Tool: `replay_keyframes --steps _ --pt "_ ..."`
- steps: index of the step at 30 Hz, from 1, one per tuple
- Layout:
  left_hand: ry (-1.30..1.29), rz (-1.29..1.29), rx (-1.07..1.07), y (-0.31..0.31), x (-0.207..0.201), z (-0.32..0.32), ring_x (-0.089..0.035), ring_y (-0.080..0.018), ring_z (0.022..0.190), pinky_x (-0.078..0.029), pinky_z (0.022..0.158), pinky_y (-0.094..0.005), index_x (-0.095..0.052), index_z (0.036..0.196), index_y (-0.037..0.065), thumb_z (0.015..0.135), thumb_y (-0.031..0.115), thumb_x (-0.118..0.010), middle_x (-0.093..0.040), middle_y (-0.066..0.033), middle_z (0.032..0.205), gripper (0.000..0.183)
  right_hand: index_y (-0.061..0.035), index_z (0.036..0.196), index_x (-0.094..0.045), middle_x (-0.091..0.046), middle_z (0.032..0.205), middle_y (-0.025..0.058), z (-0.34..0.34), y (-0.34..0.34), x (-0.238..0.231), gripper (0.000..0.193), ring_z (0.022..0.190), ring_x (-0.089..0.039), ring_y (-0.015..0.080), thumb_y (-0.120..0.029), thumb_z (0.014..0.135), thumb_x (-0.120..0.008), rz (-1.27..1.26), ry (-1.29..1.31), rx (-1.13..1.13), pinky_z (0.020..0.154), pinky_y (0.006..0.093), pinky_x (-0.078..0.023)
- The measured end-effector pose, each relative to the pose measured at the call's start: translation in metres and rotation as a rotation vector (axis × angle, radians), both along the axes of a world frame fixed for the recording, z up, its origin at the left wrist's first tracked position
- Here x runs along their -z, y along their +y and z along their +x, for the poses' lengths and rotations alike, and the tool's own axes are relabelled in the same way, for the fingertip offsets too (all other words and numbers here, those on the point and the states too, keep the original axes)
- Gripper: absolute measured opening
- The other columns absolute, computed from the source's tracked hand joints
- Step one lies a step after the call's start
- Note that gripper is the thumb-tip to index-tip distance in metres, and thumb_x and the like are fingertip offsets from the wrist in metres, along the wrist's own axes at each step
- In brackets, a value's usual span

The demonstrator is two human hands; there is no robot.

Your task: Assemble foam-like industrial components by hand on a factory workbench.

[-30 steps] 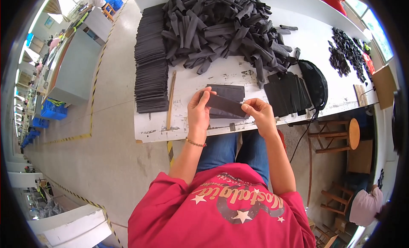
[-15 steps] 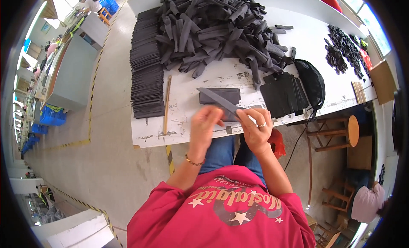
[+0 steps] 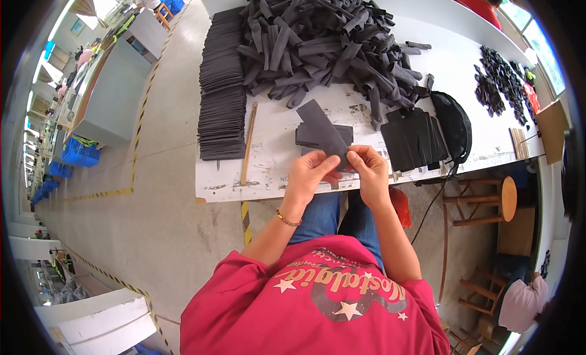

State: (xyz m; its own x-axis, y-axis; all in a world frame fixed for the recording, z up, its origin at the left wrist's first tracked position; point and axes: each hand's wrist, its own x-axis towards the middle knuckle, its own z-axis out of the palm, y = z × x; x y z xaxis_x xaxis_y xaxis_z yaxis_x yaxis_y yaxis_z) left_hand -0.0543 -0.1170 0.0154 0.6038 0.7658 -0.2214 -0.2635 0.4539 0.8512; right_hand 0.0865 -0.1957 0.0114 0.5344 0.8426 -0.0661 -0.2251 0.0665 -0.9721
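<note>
Between my two hands is a dark grey strip of fabric (image 3: 321, 126), its far end slanting up and to the left. My left hand (image 3: 312, 174) pinches its near edge between thumb and fingers. On the other side, my right hand (image 3: 368, 170) pinches the near right corner. Beneath the strip, partly hidden by it, a small stack of dark fabric pieces (image 3: 345, 134) lies on the white table (image 3: 274, 150). A wooden stick (image 3: 249, 144) lies to the left of that stack.
A long row of stacked dark pieces (image 3: 221, 86) lines the table's left side. Behind is a big heap of rolled dark strips (image 3: 317, 44). To the right lie flat dark pieces (image 3: 413, 140) beside a black bag (image 3: 453, 126). A wooden stool (image 3: 508, 193) stands right of the table.
My left hand has come up to the strip and now grips it. The strip has turned from edge-on to show its flat face. The whole view has shifted slightly.
</note>
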Motion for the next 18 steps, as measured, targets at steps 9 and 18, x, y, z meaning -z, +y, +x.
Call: replay_keyframes --steps 9,18 --pt "0.113 0.050 -0.139 0.028 0.038 -0.031 -0.066 -0.0142 0.073 -0.053 0.060 -0.0245 -0.065 0.092 0.001 0.090 0.020 -0.069 -0.068 -0.0074 0.080 0.019 0.0024 0.096 -0.070 -0.064 0.076 -0.0002 0.056 -0.001 0.013 0.012 0.067 -0.052 0.0061 -0.004 0.087 -0.065 -0.243 -0.220 -0.242 0.063 0.0216 -0.044" --pt "0.637 0.449 -0.225 0.030 0.087 -0.032 -0.060 -0.0145 0.063 -0.048 0.057 -0.0300 -0.065 0.089 0.003 0.082 0.021 -0.074 -0.065 -0.0053 0.073 0.022 -0.0007 0.092 -0.072 -0.066 0.077 0.0126 0.059 0.019 0.038 0.016 0.069 -0.061 0.0193 -0.009 0.079 -0.070 -0.301 -0.683 -0.213 0.066 0.0309 -0.048"
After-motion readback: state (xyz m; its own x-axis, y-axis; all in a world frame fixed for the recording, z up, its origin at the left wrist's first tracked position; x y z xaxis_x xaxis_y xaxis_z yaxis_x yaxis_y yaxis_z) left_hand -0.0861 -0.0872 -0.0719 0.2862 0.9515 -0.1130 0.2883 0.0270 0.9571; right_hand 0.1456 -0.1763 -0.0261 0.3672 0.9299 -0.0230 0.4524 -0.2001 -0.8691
